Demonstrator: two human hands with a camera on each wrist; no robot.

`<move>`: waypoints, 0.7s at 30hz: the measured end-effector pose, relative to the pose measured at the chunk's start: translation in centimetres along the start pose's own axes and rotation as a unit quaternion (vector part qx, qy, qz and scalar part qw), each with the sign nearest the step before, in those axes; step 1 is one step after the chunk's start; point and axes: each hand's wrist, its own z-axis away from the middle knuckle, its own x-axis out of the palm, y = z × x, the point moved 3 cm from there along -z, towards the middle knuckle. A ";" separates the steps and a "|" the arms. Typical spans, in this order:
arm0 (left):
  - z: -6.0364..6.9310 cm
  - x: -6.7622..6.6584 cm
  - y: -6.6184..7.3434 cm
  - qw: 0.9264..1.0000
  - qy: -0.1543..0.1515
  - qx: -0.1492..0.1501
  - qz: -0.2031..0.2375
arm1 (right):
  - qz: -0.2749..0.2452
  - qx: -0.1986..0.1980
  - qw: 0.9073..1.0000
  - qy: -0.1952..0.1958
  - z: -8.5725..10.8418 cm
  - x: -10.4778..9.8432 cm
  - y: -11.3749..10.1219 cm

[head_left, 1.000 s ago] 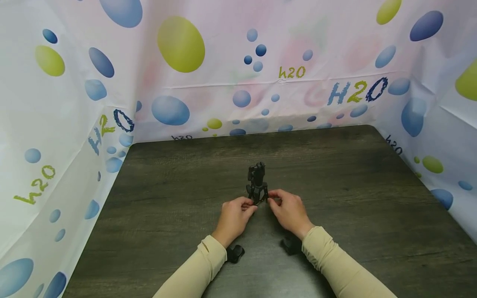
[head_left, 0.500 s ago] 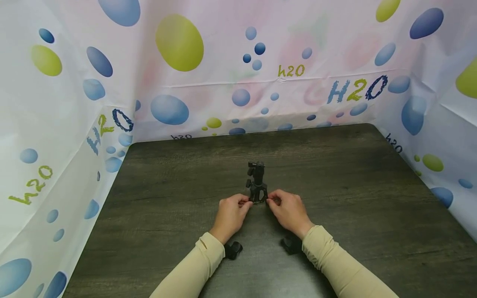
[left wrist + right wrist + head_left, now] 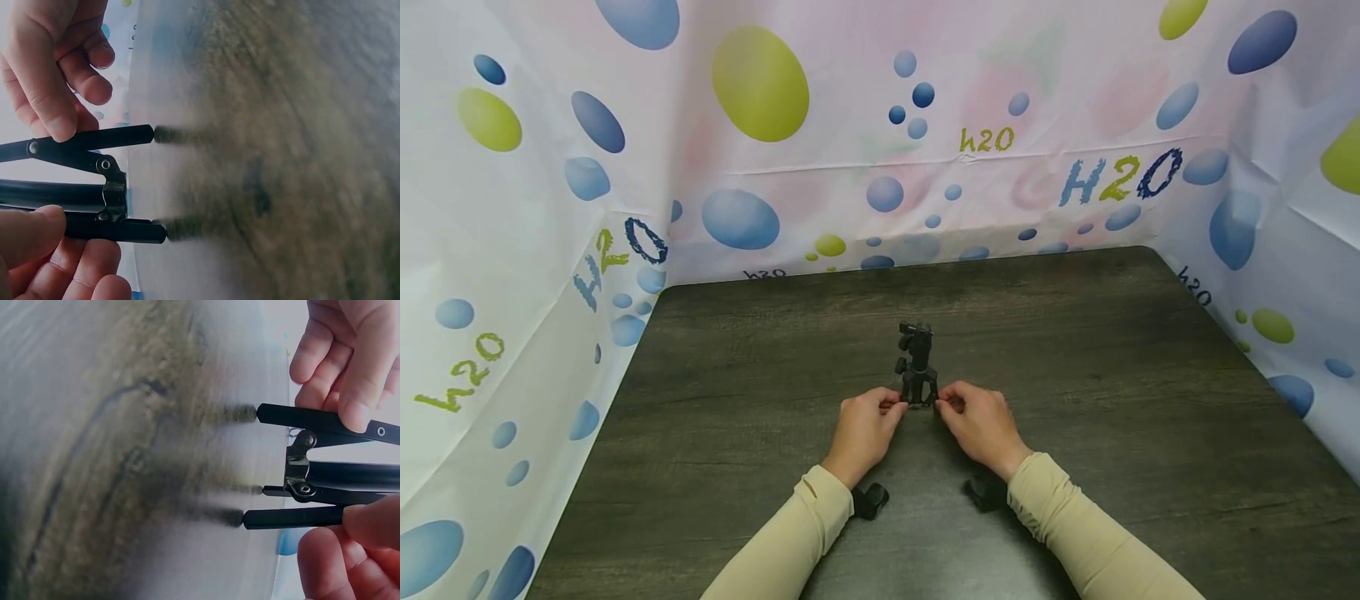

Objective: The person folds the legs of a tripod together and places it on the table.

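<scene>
A small black tripod [image 3: 917, 354] stands upright near the middle of the table, its legs slightly spread. My left hand [image 3: 861, 429] pinches its left leg low down between thumb and fingers. On the other side, my right hand [image 3: 985, 425] pinches the right leg [image 3: 294, 517]. In the left wrist view, a metal-jointed brace [image 3: 114, 187] links the legs near the bottom. The feet appear to meet the tabletop, where their reflections show. A third leg [image 3: 275, 490] is partly visible in the right wrist view, behind the others.
Dark wood-patterned table [image 3: 1097, 358] lies under everything. Patterned white sheeting [image 3: 850, 167] rises at the back and both sides. Black wrist-worn devices sit under the left wrist [image 3: 870, 502] and the right wrist [image 3: 983, 493].
My left hand has shifted slightly left and forward with the left leg. The tripod's head has turned a little, showing more of its left side. My right hand has barely moved.
</scene>
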 end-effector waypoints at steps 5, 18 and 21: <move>0.0 0.0 0.1 1.000 0.003 0.002 0.002 | 0.002 0.000 1.000 0.000 0.0 0.1 -0.1; 0.0 -0.1 0.3 1.000 0.007 -0.002 0.000 | 0.001 -0.005 1.000 0.000 0.0 0.1 -0.2; 0.1 0.0 0.3 1.000 0.015 0.006 -0.005 | 0.002 -0.005 1.000 -0.001 0.0 0.2 -0.3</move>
